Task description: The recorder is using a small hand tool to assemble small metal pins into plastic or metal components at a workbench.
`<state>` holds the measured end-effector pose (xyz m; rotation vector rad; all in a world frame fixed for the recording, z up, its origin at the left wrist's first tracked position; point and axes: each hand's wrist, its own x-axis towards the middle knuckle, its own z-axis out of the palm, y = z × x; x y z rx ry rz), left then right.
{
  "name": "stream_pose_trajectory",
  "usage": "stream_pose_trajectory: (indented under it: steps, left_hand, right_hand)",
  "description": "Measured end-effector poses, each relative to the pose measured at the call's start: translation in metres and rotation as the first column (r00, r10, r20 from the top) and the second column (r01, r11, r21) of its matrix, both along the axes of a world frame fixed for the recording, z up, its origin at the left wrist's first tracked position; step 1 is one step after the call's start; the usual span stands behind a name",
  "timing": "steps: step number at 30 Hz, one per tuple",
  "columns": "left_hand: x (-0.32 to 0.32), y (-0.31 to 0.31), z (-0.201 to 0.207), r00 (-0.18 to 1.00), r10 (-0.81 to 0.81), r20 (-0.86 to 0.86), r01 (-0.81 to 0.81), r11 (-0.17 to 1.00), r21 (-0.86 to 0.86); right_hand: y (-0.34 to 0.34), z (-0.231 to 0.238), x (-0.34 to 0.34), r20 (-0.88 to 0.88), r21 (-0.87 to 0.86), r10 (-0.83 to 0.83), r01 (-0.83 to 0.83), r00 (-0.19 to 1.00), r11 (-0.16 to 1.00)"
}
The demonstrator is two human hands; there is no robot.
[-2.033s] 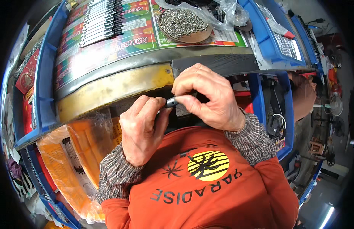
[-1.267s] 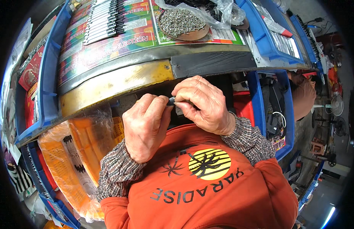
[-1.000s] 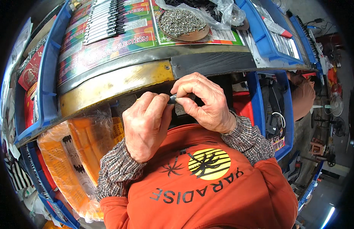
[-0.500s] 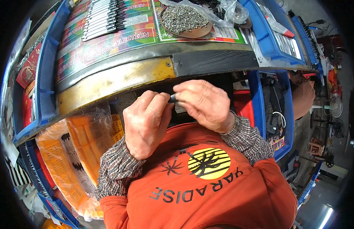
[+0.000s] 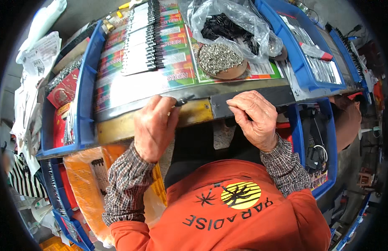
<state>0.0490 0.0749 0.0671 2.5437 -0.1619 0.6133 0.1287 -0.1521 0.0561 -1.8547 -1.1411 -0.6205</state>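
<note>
My left hand (image 5: 155, 125) is closed at the near edge of the bench, pinching a small black piece (image 5: 183, 101) that sticks out to the right of its fingertips. To the right, my right hand (image 5: 256, 117) hovers by the black strip (image 5: 282, 97) of the bench edge. Its fingers are curled together towards the thumb, and whatever may be between them is too small or hidden to make out. Beyond the hands, a round brown dish (image 5: 232, 74) carries a heap of small silver metal parts (image 5: 219, 57). Behind it lies a clear plastic bag (image 5: 198, 25) of black pieces (image 5: 227, 30).
A row of white strips with black ends (image 5: 137, 50) lies on the colourful printed sheet (image 5: 171, 77). Blue bins stand left (image 5: 86, 96) and right (image 5: 313, 71), another (image 5: 328, 154) below right. A plastic-wrapped orange basket (image 5: 83, 175) sits below left. A person's arm (image 5: 346, 121) shows at right.
My hands were together over my lap around the black piece. They have moved apart and forward to the bench edge, the piece staying in my left hand. The view has shifted.
</note>
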Motion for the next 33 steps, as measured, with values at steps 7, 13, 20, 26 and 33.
stream_pose_trajectory:
  steps: [7,13,20,26,33]
  left_hand:
    - [0.057,0.077,0.006,0.993,0.063,0.099,-0.081,0.98,0.183]
    - [0.125,0.117,0.003,0.987,0.106,0.121,-0.137,0.949,0.283]
    - [0.183,0.145,-0.014,0.981,0.1,0.166,-0.153,0.925,0.348]
    - [0.213,0.148,-0.019,0.98,0.155,0.128,-0.19,0.921,0.34]
    - [0.223,0.153,-0.025,0.973,0.183,0.142,-0.22,0.923,0.317]
  right_hand:
    - [0.003,-0.012,0.011,-0.147,0.024,0.009,-0.005,0.989,1.0]
    - [0.004,-0.016,0.014,-0.141,0.019,0.013,-0.01,0.99,1.0]
    - [0.005,-0.014,0.013,-0.085,-0.003,0.015,-0.015,0.996,1.0]
    - [0.004,-0.015,0.012,-0.081,-0.033,0.006,-0.009,0.997,0.999]
    - [0.004,-0.017,0.012,-0.075,-0.054,0.018,-0.022,0.997,0.998]
